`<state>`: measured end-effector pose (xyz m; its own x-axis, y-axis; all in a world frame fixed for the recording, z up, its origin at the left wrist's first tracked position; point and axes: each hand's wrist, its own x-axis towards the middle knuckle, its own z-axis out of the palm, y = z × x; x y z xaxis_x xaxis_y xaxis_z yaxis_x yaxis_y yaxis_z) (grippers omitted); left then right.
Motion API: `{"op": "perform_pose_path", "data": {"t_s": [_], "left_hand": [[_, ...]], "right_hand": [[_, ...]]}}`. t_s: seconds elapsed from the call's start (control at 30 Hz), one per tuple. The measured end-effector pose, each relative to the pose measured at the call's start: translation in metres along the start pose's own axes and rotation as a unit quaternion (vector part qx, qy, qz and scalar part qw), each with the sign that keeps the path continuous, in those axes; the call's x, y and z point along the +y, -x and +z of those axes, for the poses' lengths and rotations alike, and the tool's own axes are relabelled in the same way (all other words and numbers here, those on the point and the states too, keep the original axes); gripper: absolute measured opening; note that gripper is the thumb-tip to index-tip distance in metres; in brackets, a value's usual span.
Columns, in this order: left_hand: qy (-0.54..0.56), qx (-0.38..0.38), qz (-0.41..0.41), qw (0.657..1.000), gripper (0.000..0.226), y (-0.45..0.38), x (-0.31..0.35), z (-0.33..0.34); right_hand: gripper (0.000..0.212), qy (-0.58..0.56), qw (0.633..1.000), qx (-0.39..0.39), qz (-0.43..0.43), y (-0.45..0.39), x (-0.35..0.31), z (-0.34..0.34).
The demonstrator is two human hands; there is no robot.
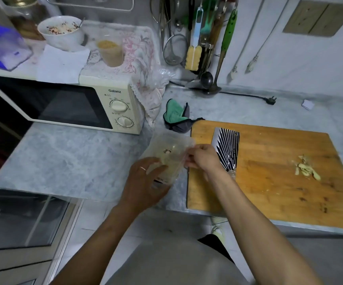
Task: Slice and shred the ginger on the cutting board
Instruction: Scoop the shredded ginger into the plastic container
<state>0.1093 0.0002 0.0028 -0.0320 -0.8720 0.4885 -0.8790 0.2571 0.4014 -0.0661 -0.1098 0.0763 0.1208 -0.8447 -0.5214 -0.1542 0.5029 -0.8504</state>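
Observation:
A small heap of pale yellow ginger strips (306, 168) lies on the right part of the wooden cutting board (269, 192). A cleaver (227, 149) with a striped blade lies flat on the board's left side. Just left of the board, both hands hold a clear plastic bag (169, 153) with something pale inside, over the counter. My left hand (144, 182) grips the bag from below. My right hand (202, 158) pinches its right edge, and the wrist crosses over the cleaver's handle end.
A cream microwave (67, 103) stands at the left on the marble counter (74, 161). A green and grey cloth (176, 118) lies behind the bag. Utensils (203, 48) hang on the back wall; a black power cord (248, 96) runs along it.

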Motion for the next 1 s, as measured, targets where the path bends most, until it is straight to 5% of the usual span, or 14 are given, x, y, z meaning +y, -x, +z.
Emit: {"op": "perform_pose_path", "data": {"t_s": [0.17,0.37,0.47,0.77,0.9,1.0], "left_hand": [[0.128,-0.132,-0.214,0.959,0.085,-0.004,-0.007,-0.004],[0.160,-0.087,-0.334,0.925,0.056,-0.017,0.000,0.013],[0.169,-0.066,-0.346,0.921,0.053,-0.023,0.002,0.016],[0.227,-0.072,-0.414,0.879,0.057,-0.031,-0.013,0.015],[0.273,-0.081,-0.413,0.865,0.051,-0.030,-0.024,0.008],[0.263,-0.061,-0.423,0.865,0.047,-0.024,-0.040,-0.005]], "right_hand": [[0.026,0.076,0.997,-0.001,-0.022,-0.031,-0.005,0.001],[0.024,0.365,0.926,0.014,-0.098,-0.059,0.001,0.006],[0.017,0.403,0.909,0.024,-0.109,-0.066,0.009,0.008],[0.069,0.450,0.877,-0.096,-0.138,-0.085,-0.002,0.010],[0.038,0.467,0.871,-0.089,-0.120,-0.093,-0.013,0.023],[0.033,0.452,0.883,-0.078,-0.102,-0.088,-0.009,0.021]]}}
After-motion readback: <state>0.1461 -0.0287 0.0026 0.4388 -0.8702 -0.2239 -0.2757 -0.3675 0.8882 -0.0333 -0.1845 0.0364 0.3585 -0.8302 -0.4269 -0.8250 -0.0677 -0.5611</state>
